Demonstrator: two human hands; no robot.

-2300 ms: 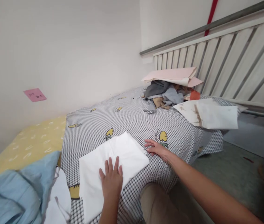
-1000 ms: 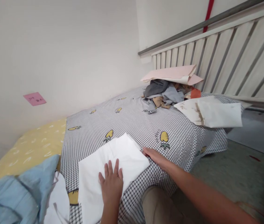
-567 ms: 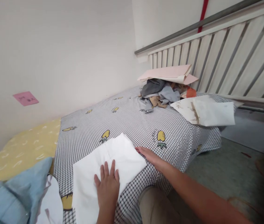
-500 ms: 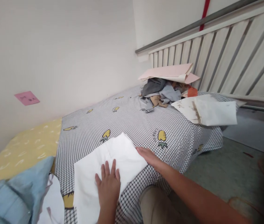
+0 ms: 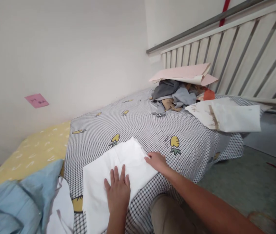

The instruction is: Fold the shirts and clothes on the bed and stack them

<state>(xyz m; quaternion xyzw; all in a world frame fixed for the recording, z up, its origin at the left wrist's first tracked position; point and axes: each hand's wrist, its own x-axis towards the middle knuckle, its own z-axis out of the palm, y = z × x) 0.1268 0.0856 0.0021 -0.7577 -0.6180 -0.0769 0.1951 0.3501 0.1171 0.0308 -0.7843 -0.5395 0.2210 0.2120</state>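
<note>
A folded white cloth [image 5: 133,156] lies on the checked bedsheet [image 5: 128,120], its layers wrinkled near the middle. Flat on top of it rests my left hand [image 5: 118,191], fingers spread. My right hand [image 5: 156,161] is at the cloth's right edge, thumb and fingers pinched on its border. To the left lie a crumpled light-blue cloth [image 5: 18,208] and, partly under it, a white piece with a strap [image 5: 61,208].
A heap of grey and tan clothes [image 5: 174,96] lies at the far end under a folded pink sheet [image 5: 184,72]. A stained white cloth [image 5: 225,115] hangs near the bed's right edge, by the slatted rail [image 5: 245,52]. A yellow cloth [image 5: 35,148] covers the left.
My right hand's fingers have curled in from lying along the cloth's edge to a pinch on it. My left hand stays flat. The view has shifted slightly left.
</note>
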